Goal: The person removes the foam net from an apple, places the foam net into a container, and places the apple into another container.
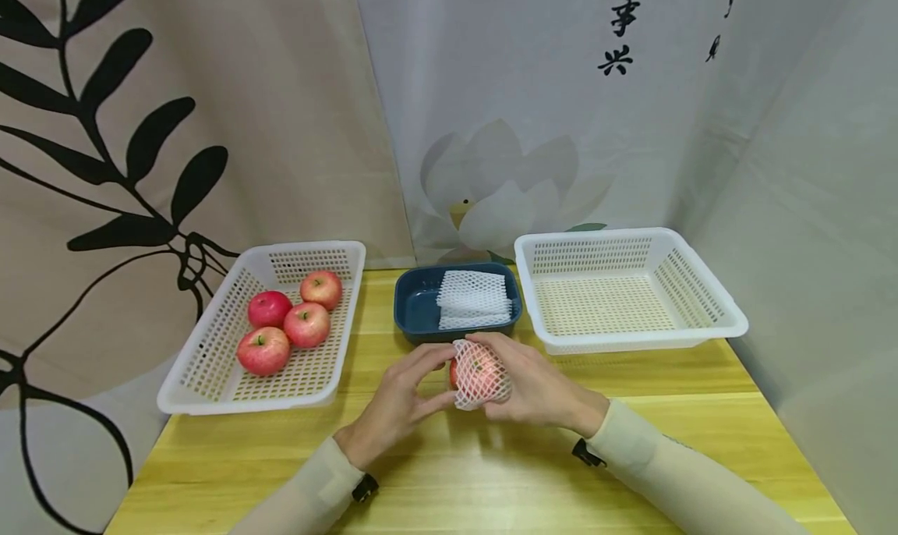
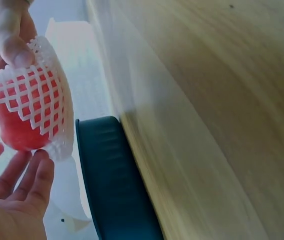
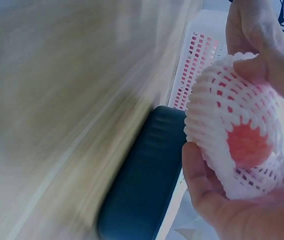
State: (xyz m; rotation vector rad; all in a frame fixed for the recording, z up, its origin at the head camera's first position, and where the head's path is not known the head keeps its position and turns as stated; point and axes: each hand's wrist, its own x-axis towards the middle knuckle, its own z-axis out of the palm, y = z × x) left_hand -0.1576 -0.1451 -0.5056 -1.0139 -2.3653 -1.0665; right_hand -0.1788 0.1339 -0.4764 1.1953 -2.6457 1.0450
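Above the table's middle, both hands hold a red apple [image 1: 480,370] partly covered by a white foam net sleeve [image 1: 495,385]. My left hand [image 1: 398,391] grips the left side, fingertips at the top and thumb at the lower edge. Bare red skin shows on that side in the left wrist view, where the apple [image 2: 19,131] bulges out of the mesh. From the right, my right hand [image 1: 539,380] curls round the sleeved apple. In the right wrist view the sleeve [image 3: 217,120] has an opening with apple skin visible inside it.
Just behind the hands stands a dark blue tray [image 1: 421,336] with white foam net sleeves [image 1: 475,297] in it. At left, a white basket [image 1: 175,379] contains several apples [image 1: 263,351]. Another white basket [image 1: 631,344] stands at right, on the wooden table [image 1: 491,488]. A curtain hangs behind.
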